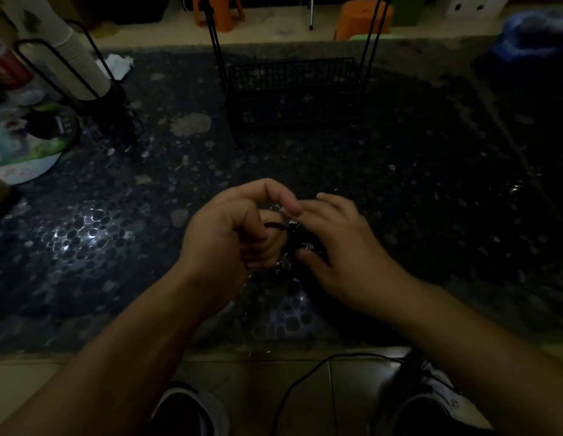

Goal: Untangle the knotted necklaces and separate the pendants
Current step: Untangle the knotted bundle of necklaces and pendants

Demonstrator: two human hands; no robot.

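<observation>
2 hands — left hand (225,229) and right hand (340,243) — both pinching the tangled necklaces (289,243)

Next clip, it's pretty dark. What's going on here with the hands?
A person is working on a tangle of necklaces over a dark pebble-patterned table. The left hand grips a dark cord of the bundle with curled fingers, and the right hand pinches the tangle from the other side. The cords look knotted together; no pendant is clearly separated. A black wire basket stands behind.
</observation>
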